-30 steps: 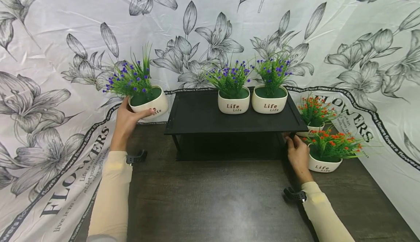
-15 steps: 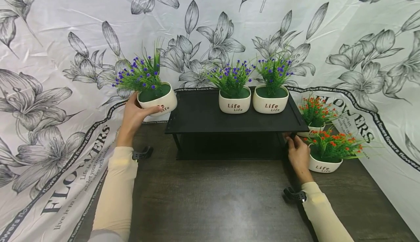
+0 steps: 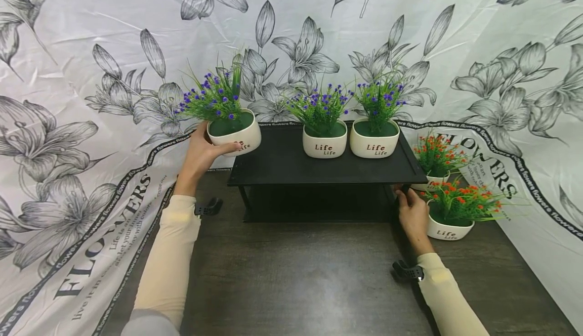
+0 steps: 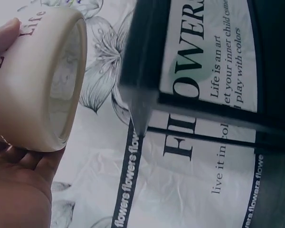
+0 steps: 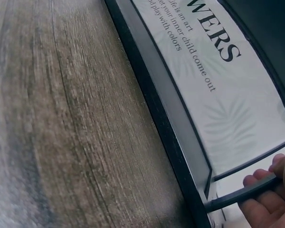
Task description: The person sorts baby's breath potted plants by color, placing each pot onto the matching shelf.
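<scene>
We count three purple-flowered pots, two orange-flowered pots [image 3: 448, 214]; our left hand [image 3: 200, 155] grips one cream "Life" pot [image 3: 234, 136]; our right hand [image 3: 412, 213] grips the black shelf [image 3: 291, 166].

Both arms wear long, close-fitting pale cream fabric sleeves that end at the wrists; the left hand [image 3: 200, 155] and right hand [image 3: 412, 215] are bare; a small black plastic camera mount [image 3: 408, 271] is strapped at each wrist, over the cuff.

Glossy ceramic pot [image 3: 235, 136], matt black shelf [image 3: 291, 161]
</scene>
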Tool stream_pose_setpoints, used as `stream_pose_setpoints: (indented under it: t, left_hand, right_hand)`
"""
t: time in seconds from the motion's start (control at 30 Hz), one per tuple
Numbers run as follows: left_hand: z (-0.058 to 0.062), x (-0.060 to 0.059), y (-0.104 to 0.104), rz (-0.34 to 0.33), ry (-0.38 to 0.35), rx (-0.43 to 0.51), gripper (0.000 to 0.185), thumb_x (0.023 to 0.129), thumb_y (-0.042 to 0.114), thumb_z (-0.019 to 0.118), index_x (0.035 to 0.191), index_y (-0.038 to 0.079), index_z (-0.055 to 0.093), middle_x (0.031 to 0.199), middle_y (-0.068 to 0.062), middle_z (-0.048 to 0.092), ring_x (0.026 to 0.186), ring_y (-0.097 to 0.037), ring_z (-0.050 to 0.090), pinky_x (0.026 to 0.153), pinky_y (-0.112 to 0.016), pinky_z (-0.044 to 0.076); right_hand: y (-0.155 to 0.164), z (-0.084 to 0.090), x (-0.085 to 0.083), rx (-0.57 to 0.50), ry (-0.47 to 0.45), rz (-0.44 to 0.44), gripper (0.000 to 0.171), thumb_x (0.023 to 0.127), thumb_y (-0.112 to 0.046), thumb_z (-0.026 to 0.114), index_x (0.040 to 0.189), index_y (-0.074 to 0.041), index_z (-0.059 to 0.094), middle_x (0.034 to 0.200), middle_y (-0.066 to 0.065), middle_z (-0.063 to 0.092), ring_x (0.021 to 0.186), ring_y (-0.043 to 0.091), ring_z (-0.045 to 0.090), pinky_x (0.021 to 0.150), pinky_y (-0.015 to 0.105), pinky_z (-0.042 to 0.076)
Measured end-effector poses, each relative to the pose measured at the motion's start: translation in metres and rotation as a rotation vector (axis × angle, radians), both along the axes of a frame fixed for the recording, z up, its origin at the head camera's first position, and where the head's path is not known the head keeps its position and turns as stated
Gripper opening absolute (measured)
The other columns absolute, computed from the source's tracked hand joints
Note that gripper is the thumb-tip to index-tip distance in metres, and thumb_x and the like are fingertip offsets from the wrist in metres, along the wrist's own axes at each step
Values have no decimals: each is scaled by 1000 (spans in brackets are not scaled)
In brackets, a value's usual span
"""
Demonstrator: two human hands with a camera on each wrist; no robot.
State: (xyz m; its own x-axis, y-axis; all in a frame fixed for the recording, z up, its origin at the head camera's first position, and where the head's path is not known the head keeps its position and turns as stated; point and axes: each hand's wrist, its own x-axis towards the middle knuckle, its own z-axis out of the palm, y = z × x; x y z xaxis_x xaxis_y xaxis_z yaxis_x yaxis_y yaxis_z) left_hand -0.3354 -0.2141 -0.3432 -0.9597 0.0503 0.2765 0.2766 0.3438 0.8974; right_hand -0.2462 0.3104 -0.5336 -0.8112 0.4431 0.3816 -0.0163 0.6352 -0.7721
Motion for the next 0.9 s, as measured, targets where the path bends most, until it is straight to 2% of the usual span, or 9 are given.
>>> stream_pose_setpoints:
  t: [0.23,0.37,0.53,0.77,0.9]
  left_hand:
    - [7,-3,13,-23,-16,-45,104,81,35,95,164,18,36,134,-14,67,112,-22,71,85,-25,59]
    - [9,-5,21,-31,-17,-78,110,79,38,96,167,19,33,137,-14,66,120,-27,68,96,-39,58]
    - [8,-7,28,-32,-3,-90,106,78,37,97,164,17,39,146,-13,59,130,-31,60,107,-54,53]
    - [7,-12,40,-69,-10,-79,105,77,36,98,162,15,40,146,-13,59,129,-31,65,107,-53,56]
    - [6,-13,47,-84,-18,-101,98,77,36,98,155,11,45,142,-13,61,126,-32,65,104,-52,57]
  right_hand:
    - [0,-1,-1,1,4,-2,26,110,-19,62,122,-1,75,117,23,78,110,43,73,90,54,51]
    - [0,-1,-1,-2,10,1,25,109,-17,64,124,-1,75,117,23,78,109,43,74,88,52,51]
    - [0,0,0,-10,9,10,28,109,-19,63,127,-1,75,119,24,77,112,44,73,94,57,52]
    - [0,-1,0,-11,2,2,29,110,-21,62,126,-1,75,120,25,77,113,46,72,96,60,52]
    - [0,-1,0,-1,-7,-4,28,111,-22,61,125,-2,75,118,24,78,108,45,73,86,54,53]
